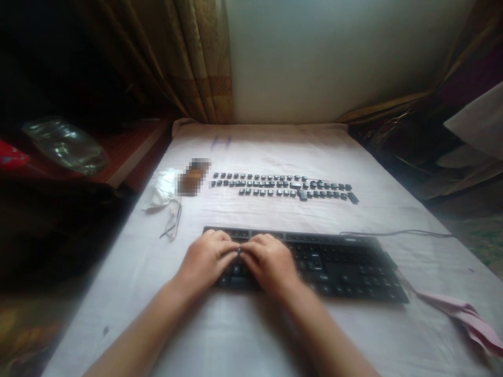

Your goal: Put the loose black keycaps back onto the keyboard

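Note:
A black computer keyboard lies across the cloth, many of its keys off and bare key seats showing. Over its left part my left hand and my right hand meet at the fingertips. Thumbs and forefingers pinch from both sides at a tiny dark keycap, mostly covered by the fingers. Whether it is lifted or still touching the keyboard, I cannot tell. Beyond the keyboard, loose black keycaps are set out in three rough rows.
A white crumpled cloth, a blurred-out brown item and a thin tool lie at the left. The keyboard cable runs right. Pink cloth hangs near the right edge. A plastic bag rests on a wooden surface.

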Demonstrator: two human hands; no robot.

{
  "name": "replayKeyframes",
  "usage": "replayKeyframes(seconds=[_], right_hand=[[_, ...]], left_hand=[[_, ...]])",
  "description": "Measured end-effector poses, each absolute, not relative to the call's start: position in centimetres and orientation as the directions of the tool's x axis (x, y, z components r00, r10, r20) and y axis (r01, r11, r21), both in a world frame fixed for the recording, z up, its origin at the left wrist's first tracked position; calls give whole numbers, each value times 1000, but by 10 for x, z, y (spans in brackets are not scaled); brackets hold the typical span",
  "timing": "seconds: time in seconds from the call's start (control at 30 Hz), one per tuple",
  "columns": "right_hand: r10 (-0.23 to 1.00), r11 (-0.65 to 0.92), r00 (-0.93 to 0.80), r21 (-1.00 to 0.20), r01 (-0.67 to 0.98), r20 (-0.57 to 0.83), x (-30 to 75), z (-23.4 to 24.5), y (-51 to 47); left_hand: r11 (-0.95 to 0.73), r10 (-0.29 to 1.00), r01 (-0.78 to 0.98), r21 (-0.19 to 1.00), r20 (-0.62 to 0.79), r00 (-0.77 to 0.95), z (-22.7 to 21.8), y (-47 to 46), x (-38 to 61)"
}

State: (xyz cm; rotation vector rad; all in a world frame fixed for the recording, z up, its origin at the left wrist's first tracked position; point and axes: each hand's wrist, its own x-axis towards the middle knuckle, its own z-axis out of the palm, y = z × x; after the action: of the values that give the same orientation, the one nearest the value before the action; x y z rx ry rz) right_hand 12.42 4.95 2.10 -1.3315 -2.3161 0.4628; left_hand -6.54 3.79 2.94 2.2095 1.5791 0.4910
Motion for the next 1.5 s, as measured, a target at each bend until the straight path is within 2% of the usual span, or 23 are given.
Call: replayKeyframes(seconds=[0.37, 0.6, 0.7, 0.8, 0.9, 1.07, 1.2, 1.37, 1.5], right_hand=[[916, 385, -382, -540, 749, 124, 121, 26, 49], [917, 360, -399, -434, 826, 1, 112, 40, 56], [921, 339, -387, -430, 837, -28, 111, 41, 57], [923, 340, -386, -488, 804, 7, 116, 36, 55], [924, 358, -366, -587, 726, 111, 129, 29, 53], [925, 378, -229, -679, 629, 303, 165, 26, 52], [919, 293, -32, -625, 724, 393, 210, 23, 56], [874, 60, 190, -487, 871, 447, 270, 9, 56], [847, -90, 332, -503, 860, 415, 298, -2, 52]], left_hand=[[-267, 962, 806, 529, 88, 260, 30, 36, -62], [-233, 969, 827, 512, 49, 243, 30, 39, -59], [-236, 968, 824, 515, 55, 243, 30, 39, -58], [-255, 964, 807, 532, 72, 257, 30, 37, -61], [-306, 952, 745, 592, 173, 253, 28, 34, -71], [-301, 924, 720, 625, 376, 60, 19, 29, -98], [-217, 907, 741, 635, 413, -88, 7, 23, -112], [-156, 909, 732, 663, 387, -157, -4, 16, -114], [-135, 908, 718, 683, 375, -185, -8, 16, -111]])
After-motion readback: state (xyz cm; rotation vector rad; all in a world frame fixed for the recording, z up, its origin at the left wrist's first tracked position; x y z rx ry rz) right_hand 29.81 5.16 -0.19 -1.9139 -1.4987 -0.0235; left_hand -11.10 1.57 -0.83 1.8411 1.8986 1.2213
